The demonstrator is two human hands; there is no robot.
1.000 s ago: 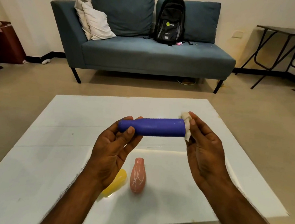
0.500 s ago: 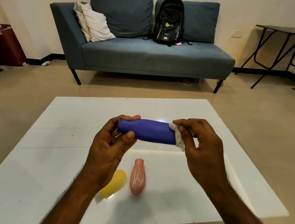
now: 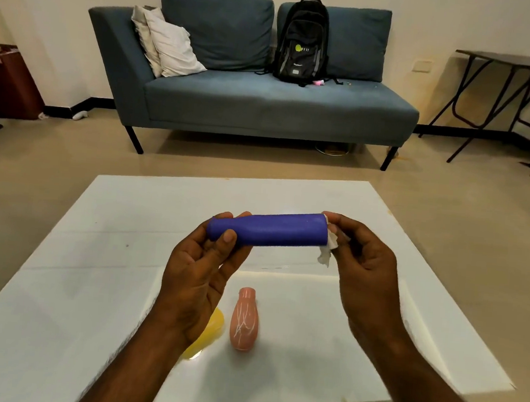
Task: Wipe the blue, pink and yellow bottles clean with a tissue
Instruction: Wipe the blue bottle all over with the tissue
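1. Blue bottle [image 3: 273, 232]: the left hand [image 3: 200, 269] curls its fingers [image 3: 229, 239] round the narrow neck end, thumb in front.
2. The right hand [image 3: 366, 267] pinches a crumpled white tissue [image 3: 328, 251] against the flat base end.
3. The bottle's long axis runs nearly level, with the neck toward 9 o'clock and the base toward 3 o'clock. The neck end sits slightly lower. It is held in the air above the white worktop [image 3: 90, 281].
4. Half a second ago the tissue and right fingers wrapped the body short of the base. They have now slid out to the base rim, baring more blue.
5. The pink bottle [image 3: 244, 322] lies on the worktop at 6 o'clock from the blue one, neck toward 12. The yellow bottle [image 3: 210, 330] lies just beside it at 8 o'clock, partly hidden by the left wrist.
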